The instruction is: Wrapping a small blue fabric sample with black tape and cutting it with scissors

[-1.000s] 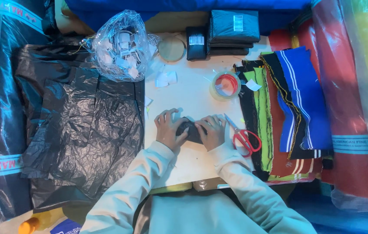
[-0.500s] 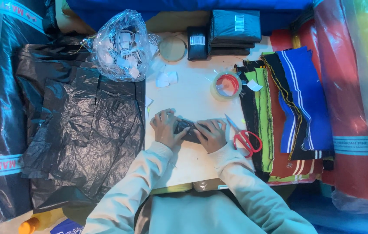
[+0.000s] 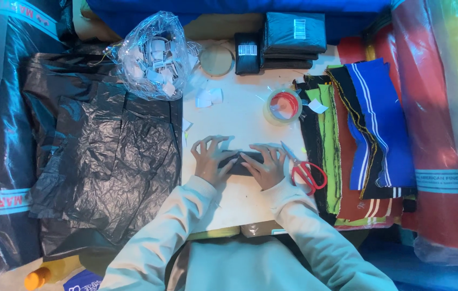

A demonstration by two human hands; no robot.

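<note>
A small black folded packet [image 3: 241,163] lies flat on the white table [image 3: 234,118]. My left hand [image 3: 208,158] presses on its left end with the fingers spread. My right hand [image 3: 265,165] presses on its right end, fingers flat across the top. Both palms rest on the table, and part of the packet is hidden under my fingers. Red-handled scissors [image 3: 305,171] lie just right of my right hand.
A tape roll with a red core [image 3: 283,105] stands behind my hands. A clear bag of white labels [image 3: 154,54], a round lid [image 3: 216,59] and stacked dark packets [image 3: 294,37] sit at the back. Coloured fabric strips [image 3: 358,134] lie right, black plastic sheet [image 3: 105,161] left.
My hands were bunched together around the black packet; now they have spread apart and press it flat on the table.
</note>
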